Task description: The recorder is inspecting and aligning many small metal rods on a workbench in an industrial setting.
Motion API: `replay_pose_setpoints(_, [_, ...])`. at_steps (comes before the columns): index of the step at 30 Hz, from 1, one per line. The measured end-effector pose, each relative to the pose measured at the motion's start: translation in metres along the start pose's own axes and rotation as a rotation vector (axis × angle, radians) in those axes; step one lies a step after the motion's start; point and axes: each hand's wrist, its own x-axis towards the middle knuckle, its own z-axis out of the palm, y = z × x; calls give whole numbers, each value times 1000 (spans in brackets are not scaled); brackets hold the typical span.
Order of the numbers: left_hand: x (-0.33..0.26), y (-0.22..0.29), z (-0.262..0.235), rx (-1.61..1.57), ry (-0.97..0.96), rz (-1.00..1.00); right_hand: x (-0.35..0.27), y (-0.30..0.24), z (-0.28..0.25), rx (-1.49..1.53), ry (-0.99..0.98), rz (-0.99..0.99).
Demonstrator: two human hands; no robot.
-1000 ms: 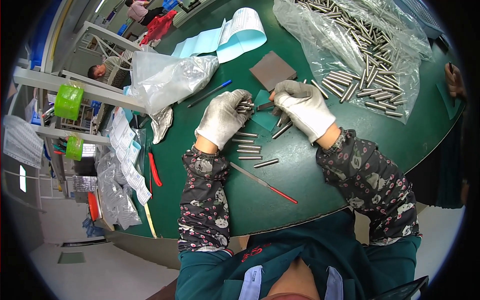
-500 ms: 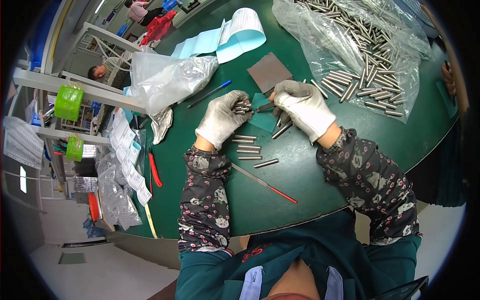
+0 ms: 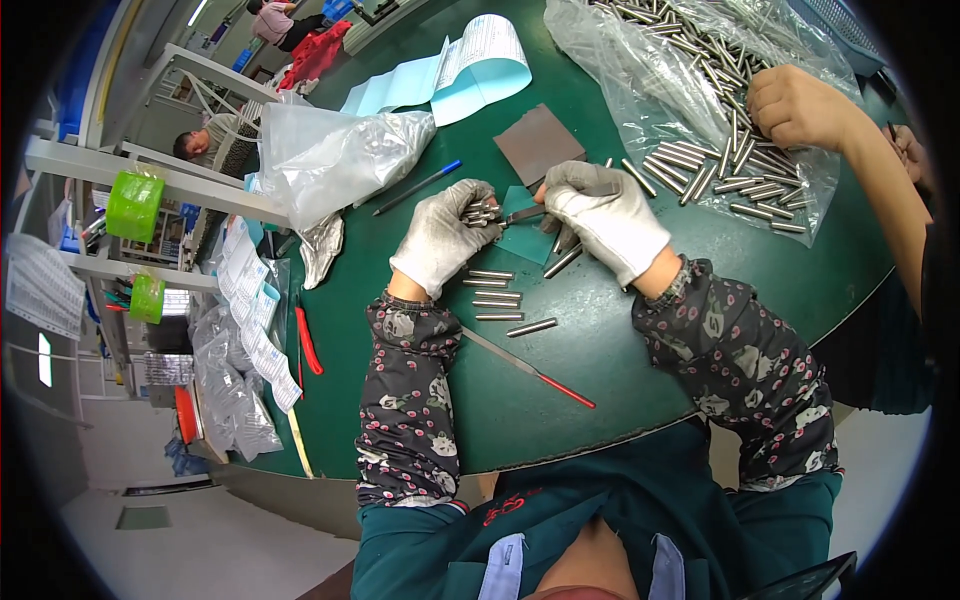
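Observation:
My gloved left hand [image 3: 438, 238] is closed round several short metal pins [image 3: 484, 213], their ends pointing toward my right hand. In my gloved right hand [image 3: 606, 218] is a narrow flat metal tool [image 3: 524, 214], its tip at the pins; its exact kind is unclear. A green sheet [image 3: 528, 240] lies under the space between my hands. Several loose pins [image 3: 497, 295] rest just below my left hand, and another pin [image 3: 563, 262] slants out beneath my right. A thin file with a red handle [image 3: 566, 391] lies nearer to me.
A brown square block [image 3: 540, 145] sits beyond my hands. At the far right, a plastic bag [image 3: 625, 110] lies spread under many pins. A co-worker's hand [image 3: 800, 108] reaches onto that pile. A blue pen [image 3: 418, 188], clear bag [image 3: 340, 160] and red-handled tool [image 3: 310, 342] lie leftward.
A co-worker's bare arm has come in from the right, its hand now on the pin pile. The flat tool in my right hand has shifted slightly; my left hand stays nearly still.

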Motion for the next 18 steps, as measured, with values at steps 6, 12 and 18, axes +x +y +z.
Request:
replay_pose_setpoints(6, [0, -2, 0, -10, 0, -8, -2, -3, -1, -32, -13, -9])
replay_pose_setpoints(12, [1, 1, 2, -56, -11, -15, -1, -3, -3, -8, 5, -16])
replay_pose_setpoints(18, [-1, 1, -2, -5, -3, 6, 6, -1, 2, -165, -55, -51])
